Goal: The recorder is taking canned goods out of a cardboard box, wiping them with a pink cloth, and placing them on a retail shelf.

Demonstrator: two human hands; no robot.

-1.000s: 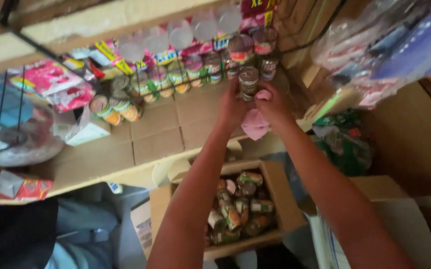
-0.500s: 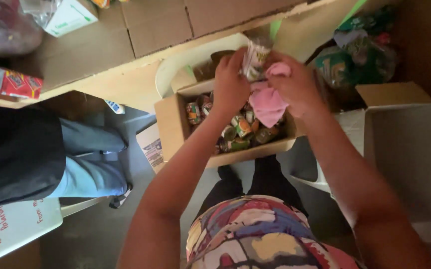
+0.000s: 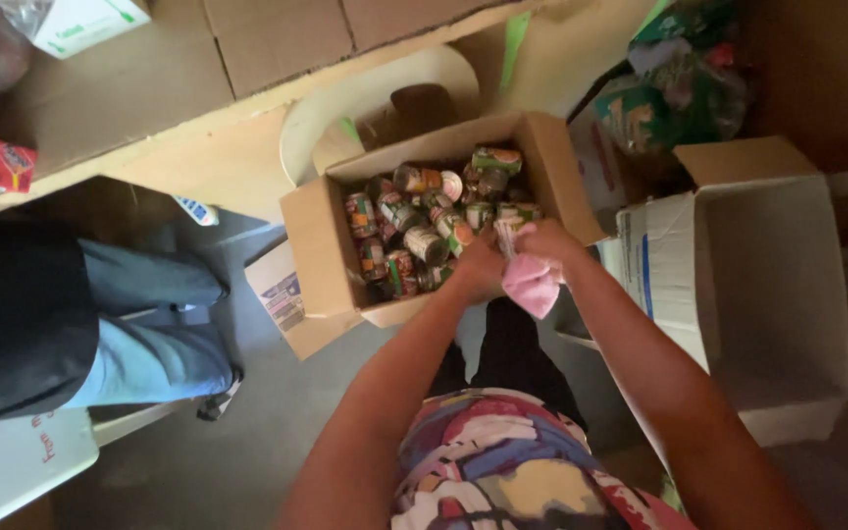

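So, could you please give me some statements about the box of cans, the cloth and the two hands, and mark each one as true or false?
1. The cardboard box holds many small cans. True.
2. The right hand holds a blue sponge. False: it holds a pink cloth.
3. Both hands are at the near edge of the box; the left hand is beside the right. True.
4. The white box on the right is full of cans. False: no cans show in it.
5. A second person, in blue trousers, is at the left. True.
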